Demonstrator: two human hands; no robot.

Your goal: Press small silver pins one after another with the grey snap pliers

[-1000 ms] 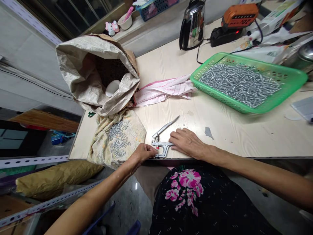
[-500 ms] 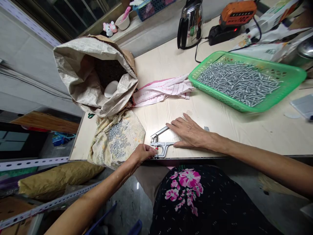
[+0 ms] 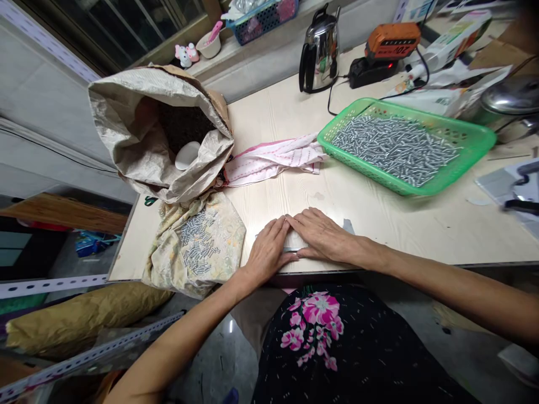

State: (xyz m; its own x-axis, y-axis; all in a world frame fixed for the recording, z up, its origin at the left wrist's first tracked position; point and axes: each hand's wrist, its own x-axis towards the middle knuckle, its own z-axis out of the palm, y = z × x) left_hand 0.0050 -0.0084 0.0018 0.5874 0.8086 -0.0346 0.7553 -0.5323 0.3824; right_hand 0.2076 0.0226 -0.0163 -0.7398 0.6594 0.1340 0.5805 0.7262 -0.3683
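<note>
By table point(image 3: 391, 230) edge, left hand point(image 3: 267, 253) touches right hand point(image 3: 322, 237).

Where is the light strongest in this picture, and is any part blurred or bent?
Head view: brightest on the table beyond the right hand, with glints on the kettle; the far right edge is smeared by blur; the wide lens stretches the corners; below the table it is dim.

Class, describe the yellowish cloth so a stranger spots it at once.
On the table, find the paper sack at the left end. In front of it, by the left hand, lies the yellowish cloth, the only cloth strewn with metal pieces.
</note>
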